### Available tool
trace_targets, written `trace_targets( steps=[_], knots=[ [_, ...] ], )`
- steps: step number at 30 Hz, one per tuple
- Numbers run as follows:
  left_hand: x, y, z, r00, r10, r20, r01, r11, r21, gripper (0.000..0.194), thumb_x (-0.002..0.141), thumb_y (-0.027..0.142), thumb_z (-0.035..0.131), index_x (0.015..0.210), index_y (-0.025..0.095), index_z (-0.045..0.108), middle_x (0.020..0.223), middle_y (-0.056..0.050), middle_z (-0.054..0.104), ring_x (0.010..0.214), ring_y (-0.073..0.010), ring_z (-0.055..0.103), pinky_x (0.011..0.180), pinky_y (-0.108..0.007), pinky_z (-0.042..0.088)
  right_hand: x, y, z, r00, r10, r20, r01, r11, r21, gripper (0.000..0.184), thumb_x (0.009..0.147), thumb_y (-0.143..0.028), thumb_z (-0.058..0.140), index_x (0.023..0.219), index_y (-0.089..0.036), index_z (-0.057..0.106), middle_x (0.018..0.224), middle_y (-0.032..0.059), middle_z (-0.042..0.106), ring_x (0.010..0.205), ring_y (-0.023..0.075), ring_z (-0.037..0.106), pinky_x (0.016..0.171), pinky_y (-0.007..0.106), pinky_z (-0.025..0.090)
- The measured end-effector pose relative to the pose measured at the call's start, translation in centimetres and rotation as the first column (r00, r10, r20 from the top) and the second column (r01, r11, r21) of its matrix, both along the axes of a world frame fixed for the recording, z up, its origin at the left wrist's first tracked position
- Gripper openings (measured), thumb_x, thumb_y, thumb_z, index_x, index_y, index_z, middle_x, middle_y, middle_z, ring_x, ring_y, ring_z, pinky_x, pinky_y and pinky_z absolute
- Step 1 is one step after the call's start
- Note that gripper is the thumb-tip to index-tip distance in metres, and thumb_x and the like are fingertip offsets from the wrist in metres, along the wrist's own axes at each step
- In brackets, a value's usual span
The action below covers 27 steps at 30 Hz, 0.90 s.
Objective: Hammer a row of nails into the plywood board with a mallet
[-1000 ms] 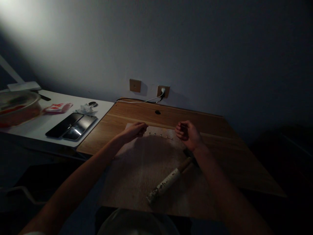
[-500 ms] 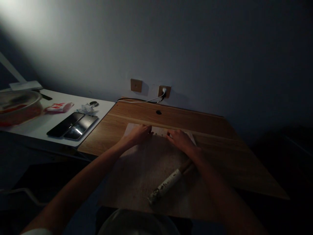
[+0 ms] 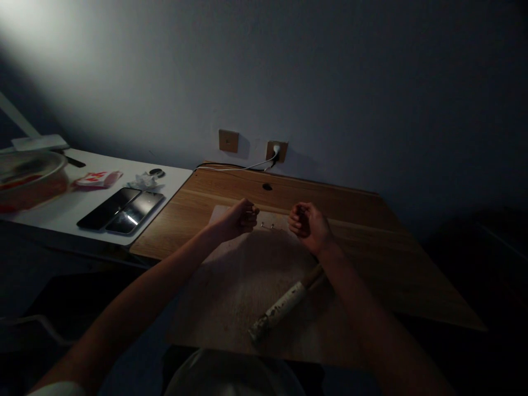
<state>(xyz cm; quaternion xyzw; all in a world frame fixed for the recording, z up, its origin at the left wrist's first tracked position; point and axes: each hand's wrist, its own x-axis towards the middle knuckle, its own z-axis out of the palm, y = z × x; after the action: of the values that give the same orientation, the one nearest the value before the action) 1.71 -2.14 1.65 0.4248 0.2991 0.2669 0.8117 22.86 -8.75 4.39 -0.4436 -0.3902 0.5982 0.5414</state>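
A pale wooden board (image 3: 231,286) lies on the desk in front of me. Two small upright metal pieces, looking like nails (image 3: 267,225), stand near its far edge, and a faint thin line seems to run by them. To their left, my left hand (image 3: 239,219) is closed, its fingers curled together. My right hand (image 3: 310,226) is on the other side, turned palm inward with fingers curled in. Whatever either hand pinches is too small and dark to make out. A hammer (image 3: 284,302) with a worn, pale-coated section lies slantwise on the board, partly under my right forearm.
The wooden desk (image 3: 371,247) extends right. On the white table (image 3: 173,181) at left are two dark phones (image 3: 134,212), crumpled plastic (image 3: 144,181), a red-and-white packet (image 3: 97,179) and a clear tub (image 3: 33,181). A white cable (image 3: 243,167) runs to the wall socket (image 3: 276,151).
Both hands have risen a little off the board and turned, palms more inward. The right hand has shifted slightly right, leaving the small metal pieces more visible. The hammer stays put.
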Motion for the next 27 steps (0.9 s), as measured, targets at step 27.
trace_targets(
  steps=[27],
  knots=[
    [3.1, -3.2, 0.8, 0.994, 0.095, 0.058, -0.078, 0.964, -0.253, 0.028, 0.09, 0.031, 0.043, 0.067, 0.017, 0.047, 0.056, 0.005, 0.034, 0.043, -0.0072, 0.031, 0.04, -0.018, 0.025, -2.9, -0.1, 1.3, 0.559, -0.191, 0.807, -0.067, 0.96, 0.273, 0.023, 0.086, -0.026, 0.041, 0.065, -0.023, 0.049, 0.056, -0.0034, 0.049, 0.055, 0.0136, 0.047, 0.057, 0.024, 0.032]
  ],
)
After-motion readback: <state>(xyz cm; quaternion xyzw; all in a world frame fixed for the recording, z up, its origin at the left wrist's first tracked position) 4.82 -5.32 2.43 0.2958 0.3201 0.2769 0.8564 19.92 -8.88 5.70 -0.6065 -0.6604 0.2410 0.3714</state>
